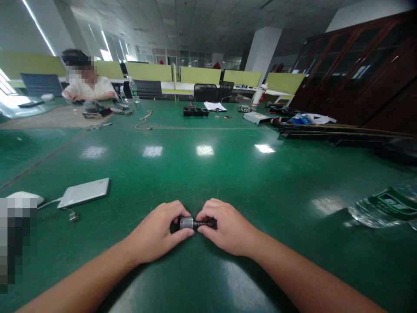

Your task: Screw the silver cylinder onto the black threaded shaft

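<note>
Between my hands, just over the green tabletop (208, 174), lies a small metal part (186, 222): a silver-grey cylinder with small holes, joined on its right to a thinner dark ridged shaft (199, 224). My left hand (163, 224) pinches the cylinder between thumb and fingers. The thumb and fingers of my right hand (226, 224) close around the dark shaft, whose far end is partly covered by them. Both forearms come in from the bottom corners. I cannot tell exactly what kind of part it is.
A white power bank (84, 192) with a cable lies at left. At right, a clear water bottle (387, 204) lies on its side. Farther back are a black tray (195, 111), a metal box (257, 117) and a twisted cord (143, 121). Another person (89, 84) sits at far left.
</note>
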Action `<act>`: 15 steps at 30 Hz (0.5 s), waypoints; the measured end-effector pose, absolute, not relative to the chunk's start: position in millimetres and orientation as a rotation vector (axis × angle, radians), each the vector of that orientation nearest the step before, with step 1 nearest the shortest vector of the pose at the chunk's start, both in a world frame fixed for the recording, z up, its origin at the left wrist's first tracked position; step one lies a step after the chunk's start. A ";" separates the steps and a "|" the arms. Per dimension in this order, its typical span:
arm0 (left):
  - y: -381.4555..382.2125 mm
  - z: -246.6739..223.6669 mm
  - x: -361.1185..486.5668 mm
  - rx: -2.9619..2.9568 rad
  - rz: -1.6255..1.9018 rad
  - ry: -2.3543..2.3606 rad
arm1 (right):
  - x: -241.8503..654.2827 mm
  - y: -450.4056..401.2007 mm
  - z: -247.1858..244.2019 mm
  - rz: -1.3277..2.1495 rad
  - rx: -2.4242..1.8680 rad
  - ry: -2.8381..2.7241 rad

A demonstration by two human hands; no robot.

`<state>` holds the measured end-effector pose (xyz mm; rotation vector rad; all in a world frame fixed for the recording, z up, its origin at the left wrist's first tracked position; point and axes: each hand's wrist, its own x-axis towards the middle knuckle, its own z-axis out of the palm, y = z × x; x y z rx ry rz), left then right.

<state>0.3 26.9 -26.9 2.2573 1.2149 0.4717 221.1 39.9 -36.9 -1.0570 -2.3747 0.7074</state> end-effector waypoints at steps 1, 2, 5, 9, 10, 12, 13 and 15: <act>26.6 -26.9 0.1 2.257 0.471 1.216 | 221.1 39.9 -36.8 0.706 -1.056 -2.375; 26.4 -26.8 0.0 2.257 0.472 1.220 | 221.1 39.9 -36.6 0.704 -1.056 -2.375; 26.5 -26.0 0.7 2.255 0.465 1.227 | 220.8 39.7 -36.2 0.701 -1.051 -2.379; 27.4 -25.2 1.7 2.253 0.454 1.226 | 221.1 40.3 -36.7 0.691 -1.043 -2.381; 27.4 -25.2 1.7 2.251 0.453 1.229 | 221.3 40.6 -37.0 0.691 -1.043 -2.380; 27.3 -25.3 1.4 2.249 0.450 1.236 | 221.6 40.9 -37.6 0.693 -1.044 -2.378; 27.1 -25.4 1.2 2.251 0.451 1.235 | 221.8 40.9 -37.8 0.692 -1.046 -2.379; 26.9 -25.6 0.9 2.257 0.450 1.234 | 222.1 40.7 -37.7 0.685 -1.051 -2.385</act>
